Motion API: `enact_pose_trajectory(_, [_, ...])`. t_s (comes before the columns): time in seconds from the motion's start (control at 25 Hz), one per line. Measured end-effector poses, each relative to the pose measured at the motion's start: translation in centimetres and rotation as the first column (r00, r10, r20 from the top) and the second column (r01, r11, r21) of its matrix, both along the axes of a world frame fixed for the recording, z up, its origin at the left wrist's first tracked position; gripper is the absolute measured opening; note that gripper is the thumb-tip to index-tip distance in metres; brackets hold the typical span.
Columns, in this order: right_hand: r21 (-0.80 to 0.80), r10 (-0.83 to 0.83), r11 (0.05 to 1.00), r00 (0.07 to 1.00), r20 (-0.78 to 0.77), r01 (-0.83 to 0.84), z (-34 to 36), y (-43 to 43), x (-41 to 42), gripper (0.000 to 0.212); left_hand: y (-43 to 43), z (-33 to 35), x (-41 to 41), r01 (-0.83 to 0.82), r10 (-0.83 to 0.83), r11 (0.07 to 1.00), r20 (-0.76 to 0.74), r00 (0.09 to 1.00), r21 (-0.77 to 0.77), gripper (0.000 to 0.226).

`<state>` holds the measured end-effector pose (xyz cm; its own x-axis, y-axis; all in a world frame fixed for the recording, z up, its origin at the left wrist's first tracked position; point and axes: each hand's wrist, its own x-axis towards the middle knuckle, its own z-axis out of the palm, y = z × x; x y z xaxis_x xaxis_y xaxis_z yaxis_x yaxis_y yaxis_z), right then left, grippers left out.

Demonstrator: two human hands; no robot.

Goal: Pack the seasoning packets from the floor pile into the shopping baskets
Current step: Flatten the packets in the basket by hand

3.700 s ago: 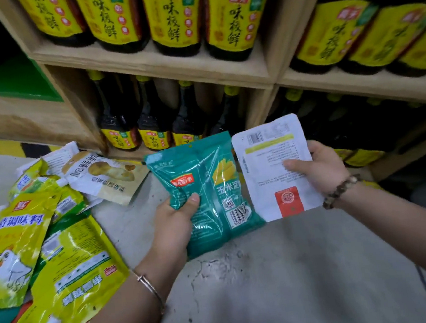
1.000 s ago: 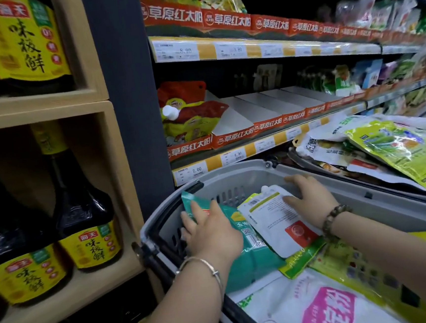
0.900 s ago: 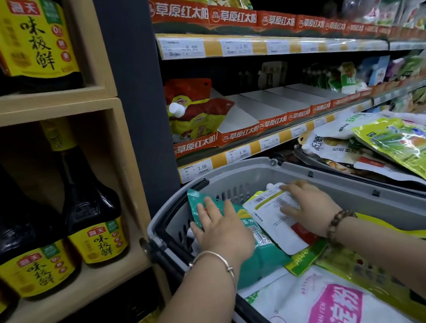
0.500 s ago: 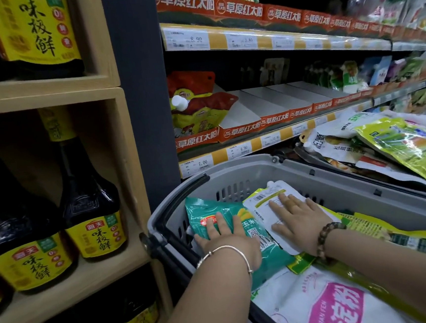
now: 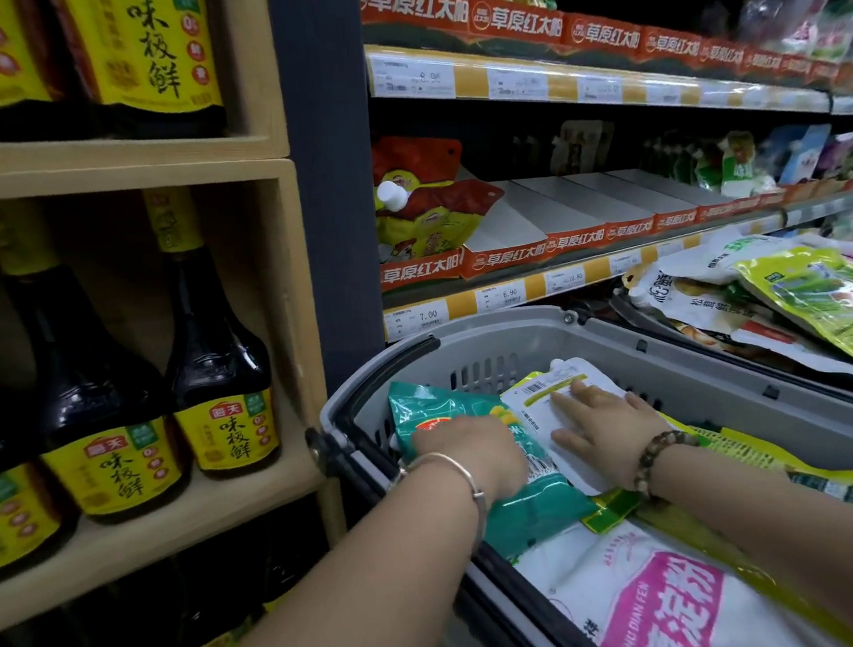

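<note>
A grey shopping basket (image 5: pixel 523 330) with a black handle stands in front of me, filled with packets. My left hand (image 5: pixel 469 448) lies on a teal packet (image 5: pixel 431 405) at the basket's left end, its fingers bent over the packet's near part. My right hand (image 5: pixel 603 424) presses flat, fingers spread, on a white packet (image 5: pixel 539 396) beside it. Under them lie a white-and-pink packet (image 5: pixel 660 607) and yellow-green packets (image 5: pixel 840 483).
A second basket (image 5: pixel 684 342) at the right holds a heap of white and green packets (image 5: pixel 819 299). Wooden shelves with dark sauce bottles (image 5: pixel 217 372) stand to the left. Store shelves (image 5: pixel 574 88) with price tags and red trays run behind the baskets.
Earlier I held both packets above the floor pile. Over the last second both hands laid them in the basket and slid back toward me, flattening them.
</note>
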<state>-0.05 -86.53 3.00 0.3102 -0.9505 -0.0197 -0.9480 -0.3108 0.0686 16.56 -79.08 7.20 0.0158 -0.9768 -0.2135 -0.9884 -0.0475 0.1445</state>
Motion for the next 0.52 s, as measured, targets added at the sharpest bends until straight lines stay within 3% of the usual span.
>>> enact_pose_trajectory(0.08, [-0.01, 0.015, 1.0, 0.981, 0.193, -0.013, 1.8, 0.6, 0.9, 0.058, 1.3, 0.9, 1.0, 0.009, -0.053, 0.973, -0.184, 0.981, -0.231, 0.036])
enact_pose_trajectory(0.2, [-0.108, 0.149, 0.988, 0.88, 0.45, -0.112, 4.6, 2.6, 3.3, 0.057, 4.9, 2.0, 3.8, -0.112, -0.077, 0.894, -0.395, 0.915, -0.434, 0.047])
enact_pose_trajectory(0.32, [-0.213, 0.356, 0.934, 0.796, 0.489, -0.287, 6.6, 5.9, 8.2, 0.054, 9.9, 2.0, 9.4, -0.145, -0.079, 0.816, -0.357, 0.931, -0.56, 0.054])
enact_pose_trajectory(0.52, [-0.262, 0.671, 0.738, 0.636, 0.382, -0.621, 7.8, 13.0, 19.2, 0.059, 21.9, 0.3, 21.1, -0.302, 0.183, 0.845, -0.293, 0.939, -0.441, 0.063])
